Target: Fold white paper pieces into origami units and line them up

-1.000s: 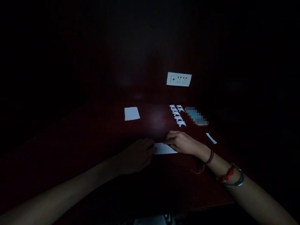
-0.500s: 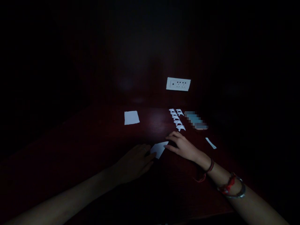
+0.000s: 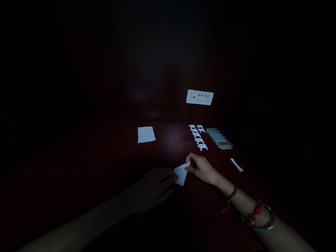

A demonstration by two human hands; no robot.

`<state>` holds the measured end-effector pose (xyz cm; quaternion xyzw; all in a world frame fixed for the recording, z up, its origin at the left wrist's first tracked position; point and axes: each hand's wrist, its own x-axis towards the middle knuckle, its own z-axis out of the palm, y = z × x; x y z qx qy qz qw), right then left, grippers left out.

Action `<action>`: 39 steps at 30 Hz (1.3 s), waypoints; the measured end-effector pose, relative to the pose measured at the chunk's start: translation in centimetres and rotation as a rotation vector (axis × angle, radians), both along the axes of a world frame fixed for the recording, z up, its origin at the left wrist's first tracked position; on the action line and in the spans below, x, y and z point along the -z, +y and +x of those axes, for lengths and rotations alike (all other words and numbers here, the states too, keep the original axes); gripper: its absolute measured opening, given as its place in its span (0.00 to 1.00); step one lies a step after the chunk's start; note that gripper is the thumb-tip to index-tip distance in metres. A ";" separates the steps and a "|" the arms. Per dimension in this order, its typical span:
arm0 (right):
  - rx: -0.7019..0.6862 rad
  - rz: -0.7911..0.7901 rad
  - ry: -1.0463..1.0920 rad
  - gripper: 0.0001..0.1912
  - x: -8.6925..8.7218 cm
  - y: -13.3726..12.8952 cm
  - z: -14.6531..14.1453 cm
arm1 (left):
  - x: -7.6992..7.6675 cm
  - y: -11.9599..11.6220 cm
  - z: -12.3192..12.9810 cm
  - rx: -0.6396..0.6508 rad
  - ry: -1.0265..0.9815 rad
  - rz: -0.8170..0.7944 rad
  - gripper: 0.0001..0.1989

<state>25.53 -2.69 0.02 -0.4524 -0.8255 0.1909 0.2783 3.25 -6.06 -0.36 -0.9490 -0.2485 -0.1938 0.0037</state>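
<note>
A small folded piece of white paper (image 3: 181,175) is between my two hands, over the dark red table. My right hand (image 3: 201,168) pinches its upper right corner between thumb and fingers. At the paper's left edge, the thumb and fingers of my left hand (image 3: 154,185) close on it, in deep shadow. Beyond my right hand lie several small folded white paper pieces (image 3: 198,140) in two columns. A square stack of white paper (image 3: 146,134) rests farther back on the left.
Right of the folded pieces lies a phone (image 3: 219,138) with a blurred screen. A narrow white paper strip (image 3: 236,165) is nearer on the right. A white socket panel (image 3: 200,97) is on the wall behind the table (image 3: 115,147).
My right fingers have closed on the paper's upper right corner, and the paper has turned and come slightly nearer. The view has tilted up a little.
</note>
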 end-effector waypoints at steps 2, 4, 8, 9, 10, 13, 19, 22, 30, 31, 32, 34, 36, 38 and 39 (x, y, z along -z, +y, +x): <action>0.010 -0.006 0.079 0.12 0.0 -0.2 -0.3 | 0.1 0.1 0.0 0.004 -0.005 0.004 0.14; 0.045 0.006 0.137 0.14 -0.1 -0.4 -0.5 | 0.3 0.1 -0.1 0.001 -0.014 0.008 0.14; 0.035 0.022 0.151 0.05 -0.6 -0.9 -0.7 | 0.8 0.3 -0.3 -0.002 -0.034 0.003 0.15; 0.000 0.029 0.142 0.04 -0.8 -1.1 -0.8 | 0.9 0.4 -0.2 -0.001 -0.036 0.005 0.15; -0.046 0.037 0.131 0.04 -1.0 -1.2 -0.8 | 1.0 0.4 -0.2 -0.002 -0.034 0.006 0.15; -0.181 0.064 0.083 0.05 -1.4 -1.7 -0.8 | 1.0 0.5 -0.1 -0.004 -0.033 0.013 0.15; -0.338 0.087 -0.049 0.08 -1.5 -1.9 -0.6 | 1.0 0.3 0.0 -0.010 -0.067 0.016 0.16; -0.367 0.121 -0.106 0.09 -1.3 -1.8 -0.3 | 1.1 0.3 -0.1 -0.022 -0.075 0.019 0.17; -0.399 0.172 -0.216 0.11 -1.6 -2.0 -0.1 | 1.5 0.5 -0.1 -0.063 -0.088 0.064 0.17; -0.404 0.172 -0.225 0.11 -1.7 -2.0 -0.1 | 1.5 0.5 -0.1 -0.058 -0.076 0.068 0.18; -0.409 0.172 -0.231 0.11 -1.7 -2.0 -0.1 | 1.5 0.5 -0.1 -0.053 -0.061 0.068 0.18; -0.415 0.173 -0.237 0.11 -1.7 -2.0 -0.1 | 1.6 0.6 -0.2 -0.052 -0.024 0.062 0.18; -0.423 0.170 -0.238 0.12 -1.7 -1.9 -0.1 | 1.6 0.7 -0.3 -0.059 0.000 0.059 0.18; -0.435 0.166 -0.239 0.12 -1.7 -1.9 -0.1 | 1.7 0.7 -0.3 -0.062 0.014 0.058 0.18; -0.443 0.165 -0.241 0.12 -1.7 -1.9 -0.1 | 1.7 0.7 -0.4 -0.059 0.018 0.059 0.18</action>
